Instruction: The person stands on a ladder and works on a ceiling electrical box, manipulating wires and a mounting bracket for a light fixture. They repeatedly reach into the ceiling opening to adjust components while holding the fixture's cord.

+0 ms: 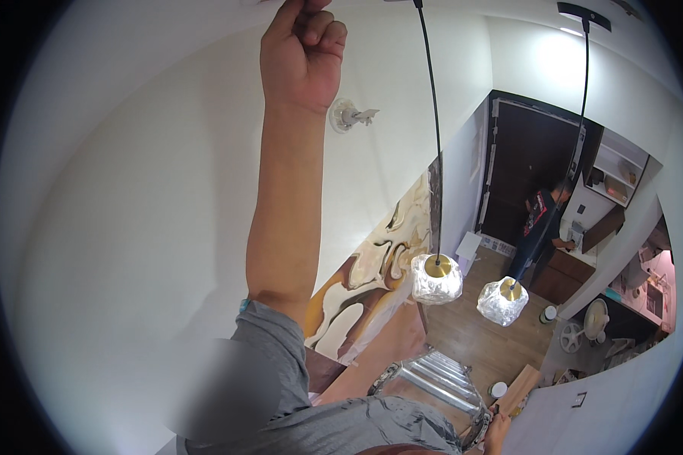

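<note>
My left hand [305, 64] is raised to the ceiling at the top edge, its arm stretched straight up. Its fingers are curled and pinched together; the tips are partly cut off, so what they hold cannot be made out. Low on the right, my right hand [497, 434] is closed beside the rail of a metal stepladder [432, 379]. A small dark thing shows at its fingers, too small to name. Two pendant lamps hang to the right of my raised arm: a nearer plastic-wrapped lampshade [425, 284] and another wrapped lampshade [501, 307], both with brass-coloured caps.
A white wall fixture [350, 115] sticks out behind my left wrist. A marbled panel [376, 277] covers the lower wall. Far off, a co-worker [539, 224] stands at a brown cabinet [563, 274] near a dark door [527, 159]. A fan [596, 320] and a can [498, 390] stand lower right.
</note>
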Available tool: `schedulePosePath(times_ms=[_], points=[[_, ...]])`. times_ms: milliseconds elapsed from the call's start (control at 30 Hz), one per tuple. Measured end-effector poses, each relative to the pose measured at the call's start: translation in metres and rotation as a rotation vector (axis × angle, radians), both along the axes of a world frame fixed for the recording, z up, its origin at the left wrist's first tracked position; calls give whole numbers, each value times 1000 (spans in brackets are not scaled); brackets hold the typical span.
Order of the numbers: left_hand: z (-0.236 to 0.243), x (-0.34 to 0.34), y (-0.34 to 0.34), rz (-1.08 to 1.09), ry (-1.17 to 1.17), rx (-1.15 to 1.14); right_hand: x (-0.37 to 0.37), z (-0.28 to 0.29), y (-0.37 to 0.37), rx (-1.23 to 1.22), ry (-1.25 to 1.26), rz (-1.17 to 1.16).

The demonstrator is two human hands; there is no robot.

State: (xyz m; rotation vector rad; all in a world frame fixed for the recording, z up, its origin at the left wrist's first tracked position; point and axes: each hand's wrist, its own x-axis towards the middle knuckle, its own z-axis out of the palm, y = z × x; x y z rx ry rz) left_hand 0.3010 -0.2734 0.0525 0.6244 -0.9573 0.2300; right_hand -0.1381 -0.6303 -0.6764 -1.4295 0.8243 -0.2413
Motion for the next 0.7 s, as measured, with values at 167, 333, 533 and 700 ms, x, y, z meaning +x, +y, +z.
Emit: schedulePosePath(times_ms=[167, 333, 533, 700], points=[[-10, 0, 7, 14, 78, -68, 3, -4, -1, -95, -23, -8], [-20, -15, 9, 501, 105, 321, 28, 57, -6, -104, 1, 104], [-22, -17, -1, 893, 51, 403, 127, 257, -24, -518, -270, 222], [-20, -21, -15, 1040, -173, 257, 175, 520, 19, -1086, -568, 324]])
